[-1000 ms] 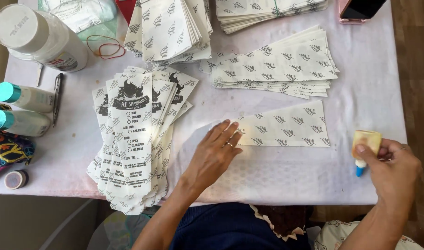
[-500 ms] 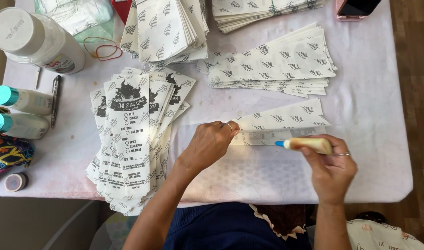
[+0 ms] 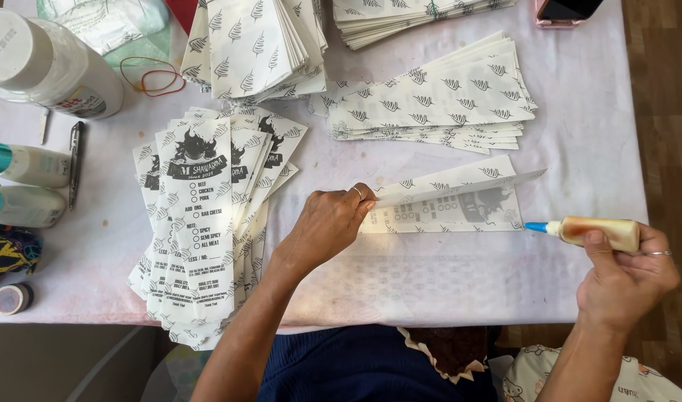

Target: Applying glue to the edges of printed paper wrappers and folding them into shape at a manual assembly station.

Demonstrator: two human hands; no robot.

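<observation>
The left hand (image 3: pixel 327 227) lies mostly flat, fingers bent at the near end of the folded paper sheet (image 3: pixel 452 201), pinning it to the table (image 3: pixel 601 149) and lifting its upper flap a little. The right hand (image 3: pixel 627 279) is closed around a small glue bottle (image 3: pixel 590 231), whose blue tip sits just at the sheet's far end. A fanned stack of printed sheets (image 3: pixel 203 223) lies beyond the left hand, away from the sheet, and a flat pile (image 3: pixel 437 100) lies above it.
</observation>
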